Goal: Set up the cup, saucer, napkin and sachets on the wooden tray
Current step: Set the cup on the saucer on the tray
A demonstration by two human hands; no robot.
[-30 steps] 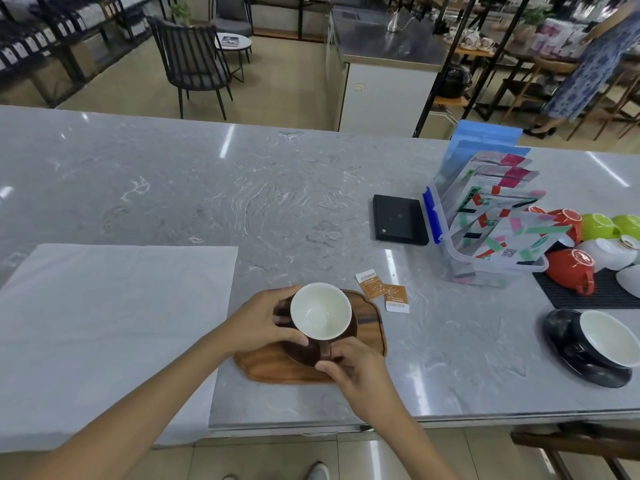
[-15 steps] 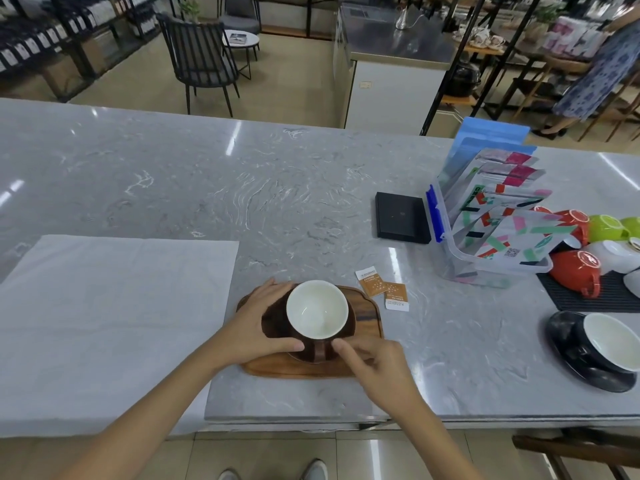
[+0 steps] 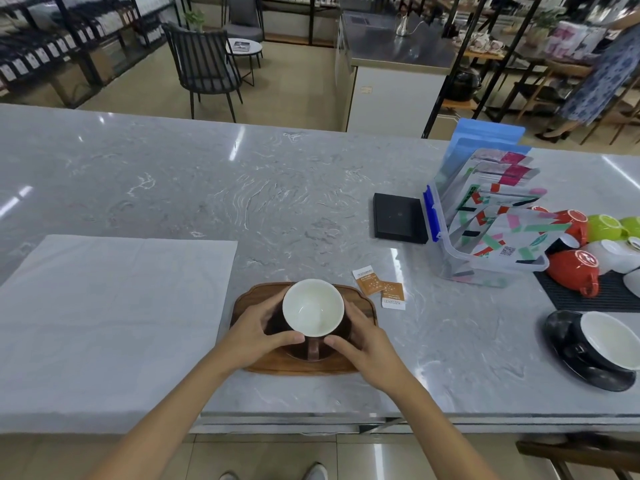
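Observation:
A brown cup [image 3: 313, 308] with a white inside stands on a dark saucer [image 3: 304, 355], its handle pointing toward me. Both sit on the wooden tray [image 3: 360, 303] near the counter's front edge. My left hand [image 3: 258, 329] wraps the cup and saucer from the left, and my right hand [image 3: 363, 341] wraps them from the right, thumbs meeting by the handle. Two orange and white sachets [image 3: 381, 287] lie on the counter just behind the tray's right corner. A large white napkin [image 3: 104, 306] is spread flat on the counter to the left.
A black square pad [image 3: 398, 220] and a clear box of colourful packets [image 3: 485, 230] stand at the right. Red, green and white cups [image 3: 575, 268] rest on a black mat. A black cup on a black saucer [image 3: 595, 348] sits at the front right.
My right hand has moved from in front of the cup's handle to the cup's right side. My left hand stays on the left side. The cup's handle now shows between my thumbs.

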